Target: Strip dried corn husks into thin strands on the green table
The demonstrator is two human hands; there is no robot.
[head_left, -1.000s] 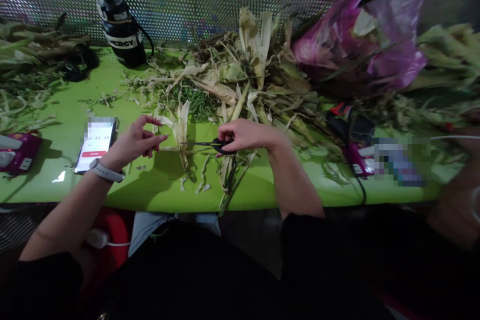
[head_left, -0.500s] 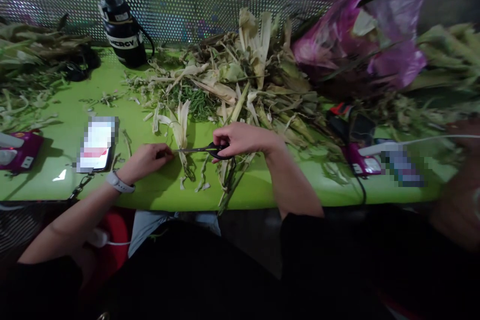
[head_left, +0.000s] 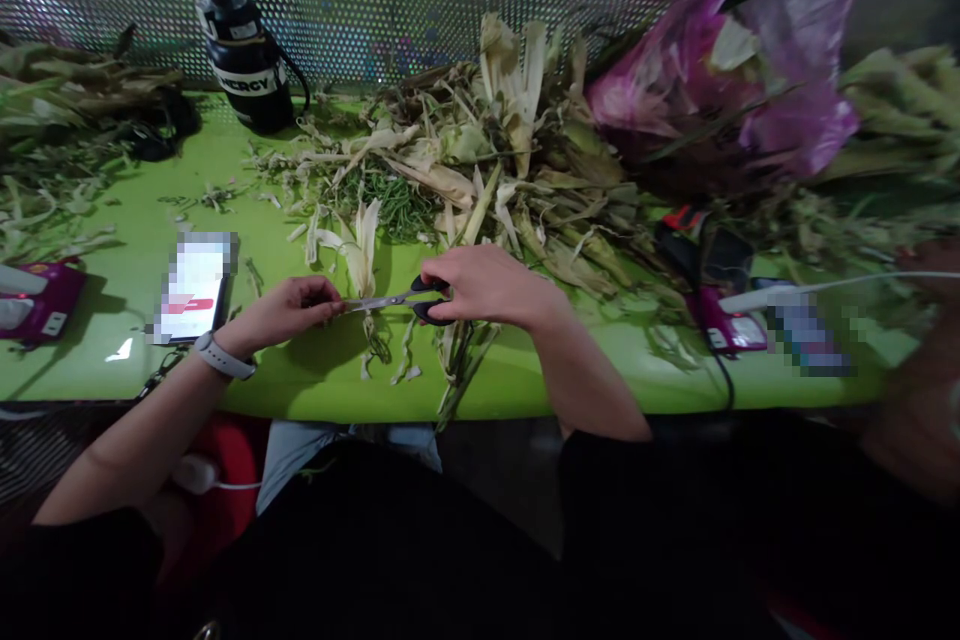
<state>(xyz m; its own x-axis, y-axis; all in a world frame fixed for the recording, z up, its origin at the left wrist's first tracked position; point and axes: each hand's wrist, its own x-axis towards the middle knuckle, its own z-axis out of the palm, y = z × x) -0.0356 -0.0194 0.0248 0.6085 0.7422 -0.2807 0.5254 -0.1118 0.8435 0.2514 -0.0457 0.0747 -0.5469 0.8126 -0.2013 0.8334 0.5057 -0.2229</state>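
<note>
My right hand (head_left: pixel 487 290) grips black-handled scissors (head_left: pixel 388 301), its fingers in the loops. The handles are parted, and the blades point left across a small piece of pale corn husk (head_left: pixel 363 265) on the table. At the blade tips, my left hand (head_left: pixel 304 308) is closed in a pinch; what lies between its fingertips is too small to make out. Thin dry strips (head_left: pixel 405 360) lie just below the scissors. Under my right hand is a bundle of stalks and husk (head_left: pixel 454 370) reaching to the table's front edge.
A heap of dry husks (head_left: pixel 442 160) covers the green table (head_left: pixel 315 390) ahead. Around it are a black bottle (head_left: pixel 251 85), a pink plastic bag (head_left: pixel 645 85), a phone (head_left: pixel 196 285), and purple power blocks (head_left: pixel 56 300) with cables. Another person's arm (head_left: pixel 926 360) is at the right.
The scissor handles have spread apart. My left hand has shifted slightly up and left, and my right hand slightly left. The husk piece stays in place.
</note>
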